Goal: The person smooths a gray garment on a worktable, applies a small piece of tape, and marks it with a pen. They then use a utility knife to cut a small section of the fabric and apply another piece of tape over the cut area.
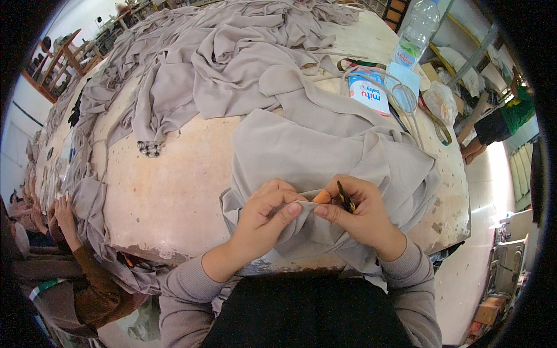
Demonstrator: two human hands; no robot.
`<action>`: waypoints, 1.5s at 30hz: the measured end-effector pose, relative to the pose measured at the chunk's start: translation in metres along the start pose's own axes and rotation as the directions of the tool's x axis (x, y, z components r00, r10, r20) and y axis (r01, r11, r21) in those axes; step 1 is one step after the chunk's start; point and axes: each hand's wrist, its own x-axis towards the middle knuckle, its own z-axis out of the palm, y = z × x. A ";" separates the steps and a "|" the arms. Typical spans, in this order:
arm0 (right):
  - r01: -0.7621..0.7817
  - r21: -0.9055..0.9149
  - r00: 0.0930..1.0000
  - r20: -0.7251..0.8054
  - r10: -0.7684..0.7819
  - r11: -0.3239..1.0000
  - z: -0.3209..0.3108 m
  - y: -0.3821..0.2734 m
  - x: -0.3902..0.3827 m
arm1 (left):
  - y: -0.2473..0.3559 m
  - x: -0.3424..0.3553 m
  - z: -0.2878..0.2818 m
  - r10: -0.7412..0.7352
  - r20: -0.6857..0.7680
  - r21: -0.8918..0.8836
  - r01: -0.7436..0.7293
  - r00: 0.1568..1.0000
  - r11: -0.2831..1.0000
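A piece of grey fabric [301, 145] lies in loose folds in front of me, its near part lifted at the table's front. My left hand [268, 216] pinches the fabric edge between thumb and forefinger. Close beside it, my right hand [358, 216] pinches the same edge, fingertips almost touching the left ones. Tucked in my right palm are small dark thread snips [346, 197] with yellowish marks, points upward. An orange cover [322, 196] sits on my right index fingertip. The fabric below the pinch hangs toward my lap.
More grey fabric [226, 69] is heaped across the far table. At the right are a blue-white packet [369, 93], large scissors [409, 107], a plastic bottle [416, 32] and a clear bag [440, 101]. A patterned bundle [149, 149] lies left. A co-worker's hand [67, 220] works at the far left.
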 end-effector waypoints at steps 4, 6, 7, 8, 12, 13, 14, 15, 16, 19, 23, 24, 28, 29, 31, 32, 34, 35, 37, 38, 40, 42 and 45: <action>-0.053 0.070 0.999 -0.002 0.053 0.996 0.002 -0.003 -0.001 | 0.000 0.000 0.001 -0.013 0.010 -0.046 0.013 1.000 0.999; -0.065 0.112 0.998 0.011 0.064 0.992 0.004 -0.003 -0.001 | 0.000 0.000 0.000 -0.016 0.010 -0.083 0.017 1.000 0.996; -0.064 0.124 0.998 0.020 0.062 0.990 0.004 -0.003 -0.001 | 0.001 0.000 0.000 -0.019 0.010 -0.103 0.020 1.000 0.994; -0.068 0.131 0.998 0.020 0.066 0.989 0.005 -0.002 -0.001 | 0.001 0.000 0.000 -0.013 0.016 -0.116 0.015 1.000 0.993; -0.089 0.126 0.994 0.068 0.081 0.988 0.006 0.002 -0.001 | 0.003 0.000 -0.002 0.036 0.054 0.010 -0.037 0.998 0.999; -0.093 0.121 0.994 0.068 0.085 0.988 0.006 0.003 -0.002 | 0.003 0.000 -0.001 0.039 0.046 0.028 -0.040 0.998 0.999; -0.105 0.105 0.994 0.054 0.099 0.989 0.006 0.004 -0.001 | 0.003 0.000 -0.001 0.052 0.035 0.059 -0.054 0.998 0.997; -0.084 0.142 0.995 0.056 0.077 0.986 0.006 0.005 -0.001 | 0.003 0.000 0.000 0.044 0.031 0.055 -0.046 0.999 0.997; -0.071 0.168 0.997 0.043 0.065 0.983 0.006 0.006 -0.001 | 0.003 -0.001 0.001 0.046 0.024 0.063 -0.048 0.999 0.997; -0.071 0.212 0.997 0.020 0.069 0.975 0.006 0.008 0.000 | 0.004 -0.002 0.002 0.030 0.015 0.058 -0.031 0.999 0.998; -0.099 0.222 0.995 0.025 0.096 0.970 0.005 0.008 0.000 | 0.004 -0.002 0.001 0.028 0.019 0.059 -0.029 0.999 0.998; -0.104 0.227 0.995 0.026 0.100 0.968 0.005 0.008 0.000 | 0.004 -0.002 0.001 0.012 0.019 0.048 -0.013 1.000 0.999; -0.101 0.246 0.995 0.034 0.096 0.964 0.004 0.006 -0.001 | 0.005 -0.003 0.000 0.008 0.018 0.039 -0.008 1.000 0.999; -0.103 0.253 0.995 0.040 0.095 0.962 0.004 0.005 -0.001 | 0.005 -0.003 0.000 0.021 0.017 0.046 -0.022 1.000 0.999; -0.097 0.221 0.995 0.031 0.093 0.970 0.004 0.005 -0.001 | 0.004 -0.003 -0.001 0.009 0.016 0.021 -0.009 1.000 1.000; -0.109 0.195 0.994 0.029 0.105 0.975 0.005 0.005 -0.001 | 0.004 -0.003 -0.001 0.025 0.010 0.027 -0.026 1.000 0.999; -0.086 0.194 0.996 0.029 0.081 0.977 0.005 0.004 0.000 | 0.004 -0.003 -0.001 0.003 0.006 -0.012 -0.003 1.000 1.000; -0.069 0.184 0.997 0.027 0.066 0.981 0.006 0.004 0.000 | 0.004 -0.003 -0.001 0.013 -0.001 -0.018 -0.013 1.000 1.000; 0.089 0.101 0.994 -0.074 -0.081 0.991 0.007 0.005 0.000 | 0.005 -0.003 0.000 0.005 -0.014 -0.018 -0.006 1.000 1.000; 0.127 0.034 0.986 -0.109 -0.123 0.991 0.007 0.005 0.000 | 0.005 -0.003 0.000 0.008 -0.022 -0.014 -0.008 1.000 1.000; 0.169 -0.105 0.962 -0.197 -0.187 0.980 0.006 0.005 -0.002 | 0.006 -0.003 0.001 0.009 -0.039 -0.012 -0.010 0.999 1.000; 0.214 -0.197 0.947 -0.197 -0.253 0.957 0.005 0.004 -0.005 | 0.006 -0.002 0.001 0.018 -0.051 0.009 -0.018 0.999 1.000; 0.329 -0.193 0.929 -0.107 -0.353 0.924 0.003 0.002 -0.006 | 0.006 -0.002 0.000 0.038 -0.054 0.059 -0.035 0.998 0.998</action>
